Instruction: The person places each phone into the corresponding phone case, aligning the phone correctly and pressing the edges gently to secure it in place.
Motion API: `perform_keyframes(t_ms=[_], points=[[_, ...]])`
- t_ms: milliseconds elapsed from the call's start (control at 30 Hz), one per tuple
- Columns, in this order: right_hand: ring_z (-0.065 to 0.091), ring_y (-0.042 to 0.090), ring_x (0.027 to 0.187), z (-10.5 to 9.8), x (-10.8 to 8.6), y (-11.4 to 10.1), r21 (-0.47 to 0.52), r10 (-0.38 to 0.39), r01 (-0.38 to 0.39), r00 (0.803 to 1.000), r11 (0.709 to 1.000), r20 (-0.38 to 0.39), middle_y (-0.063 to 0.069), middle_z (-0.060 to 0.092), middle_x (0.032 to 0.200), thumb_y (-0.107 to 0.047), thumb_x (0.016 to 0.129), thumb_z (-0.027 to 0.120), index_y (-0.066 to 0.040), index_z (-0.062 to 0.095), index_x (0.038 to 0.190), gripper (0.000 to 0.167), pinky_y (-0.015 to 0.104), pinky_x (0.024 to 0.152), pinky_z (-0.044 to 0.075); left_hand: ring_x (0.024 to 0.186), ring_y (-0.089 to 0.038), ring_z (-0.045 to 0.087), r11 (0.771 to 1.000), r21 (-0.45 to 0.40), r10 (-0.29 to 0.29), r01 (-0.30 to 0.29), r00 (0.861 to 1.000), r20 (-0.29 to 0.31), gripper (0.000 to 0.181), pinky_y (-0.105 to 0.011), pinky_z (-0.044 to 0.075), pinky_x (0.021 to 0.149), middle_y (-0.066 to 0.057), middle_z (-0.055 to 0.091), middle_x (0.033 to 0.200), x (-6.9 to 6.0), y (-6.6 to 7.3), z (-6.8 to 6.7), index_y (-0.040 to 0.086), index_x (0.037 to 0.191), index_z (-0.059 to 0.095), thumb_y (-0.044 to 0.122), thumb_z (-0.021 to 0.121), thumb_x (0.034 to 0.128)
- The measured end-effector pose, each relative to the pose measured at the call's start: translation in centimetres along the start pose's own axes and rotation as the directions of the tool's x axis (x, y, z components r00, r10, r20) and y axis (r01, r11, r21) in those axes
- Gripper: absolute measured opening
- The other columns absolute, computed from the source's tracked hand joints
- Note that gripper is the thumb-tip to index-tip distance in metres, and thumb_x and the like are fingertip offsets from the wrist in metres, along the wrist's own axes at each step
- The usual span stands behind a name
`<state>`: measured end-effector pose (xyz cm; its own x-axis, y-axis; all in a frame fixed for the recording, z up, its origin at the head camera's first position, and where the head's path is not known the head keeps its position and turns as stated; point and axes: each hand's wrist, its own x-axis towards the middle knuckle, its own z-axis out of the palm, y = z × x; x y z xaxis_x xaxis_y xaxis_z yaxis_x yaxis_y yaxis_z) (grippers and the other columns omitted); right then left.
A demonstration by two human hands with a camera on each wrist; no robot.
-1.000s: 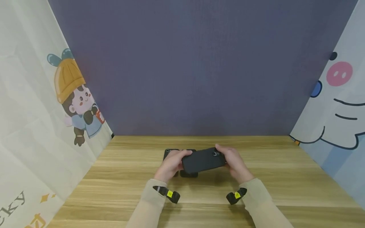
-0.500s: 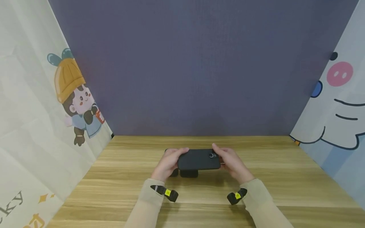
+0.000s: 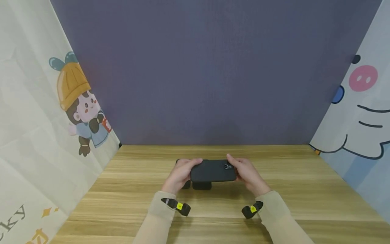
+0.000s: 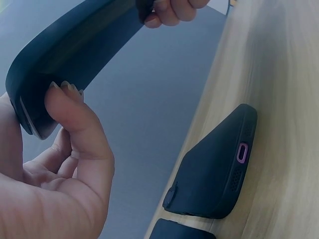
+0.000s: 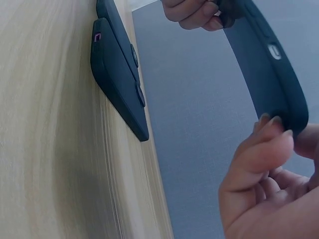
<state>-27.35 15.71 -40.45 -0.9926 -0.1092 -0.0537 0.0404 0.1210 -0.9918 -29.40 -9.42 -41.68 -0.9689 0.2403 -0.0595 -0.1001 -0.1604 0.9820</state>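
Observation:
Both hands hold a phone in a black case (image 3: 213,170) sideways above the table, its camera lenses at the right end and its back facing up. The left hand (image 3: 181,173) grips the left end, thumb on the top edge; in the left wrist view the curled fingers (image 4: 75,107) press the underside, where a shiny edge shows at the corner. At the camera end, the right hand (image 3: 248,173) pinches the phone, with bent fingers (image 5: 259,154) under it. Below the held phone lie two more black-cased phones, one (image 3: 202,186) partly covered and another (image 3: 186,185) mostly behind the left hand.
A wood-grain table (image 3: 122,189) spans the foreground and meets a dark grey-blue panel (image 3: 213,74) at the back. Printed sheets with cartoon figures (image 3: 86,112) stand at both sides. Each wrist wears a black strap (image 3: 179,206) with a small camera.
Over the second, the held phone turned from tilted to level and shifted slightly left. Both hands kept their grip. In the last half second there is hardly any movement.

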Motion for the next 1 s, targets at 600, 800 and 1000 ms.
perform_keyframes(t_ms=[600, 800, 1000], points=[[0.041, 0.009, 0.045, 0.87, 0.32, 0.18, 0.025, 0.023, -0.020, 0.995, 0.999, -0.101, -0.004, 0.054, 0.057, -0.044, 0.102, 0.059, -0.005, 0.069, 0.088, 0.042, 0.024, 0.046, 0.033, 0.072, -0.012, 0.070, 1.000, 0.009, 0.009, -0.009, 1.000, 0.012, 0.032, -0.026, 0.057, 0.065, -0.005, 0.072, 0.087, -0.06, 0.00, 0.00, -0.006, 0.094, 0.072, 0.026, 0.072, 0.0939], [0.059, 0.013, 0.061, 0.71, 0.10, 0.16, 0.068, 0.062, -0.061, 0.998, 0.996, -0.013, -0.001, 0.062, 0.072, -0.044, 0.102, 0.059, -0.005, 0.068, 0.093, 0.041, 0.028, 0.056, 0.050, 0.070, -0.012, 0.069, 1.000, 0.010, 0.015, -0.015, 1.000, -0.013, 0.033, -0.026, 0.056, 0.065, -0.005, 0.072, 0.082, -0.12, 0.10, -0.10, -0.006, 0.091, 0.072, 0.027, 0.073, 0.0924], [0.061, 0.015, 0.065, 0.44, -0.06, -0.06, 0.049, 0.057, -0.064, 0.991, 0.997, 0.121, 0.003, 0.065, 0.079, -0.042, 0.099, 0.064, -0.004, 0.069, 0.097, 0.039, 0.032, 0.061, 0.055, 0.068, -0.013, 0.069, 1.000, -0.001, 0.012, -0.012, 1.000, -0.026, 0.030, -0.025, 0.056, 0.064, -0.005, 0.073, 0.081, -0.19, 0.29, -0.25, -0.001, 0.085, 0.074, 0.029, 0.073, 0.0917]])
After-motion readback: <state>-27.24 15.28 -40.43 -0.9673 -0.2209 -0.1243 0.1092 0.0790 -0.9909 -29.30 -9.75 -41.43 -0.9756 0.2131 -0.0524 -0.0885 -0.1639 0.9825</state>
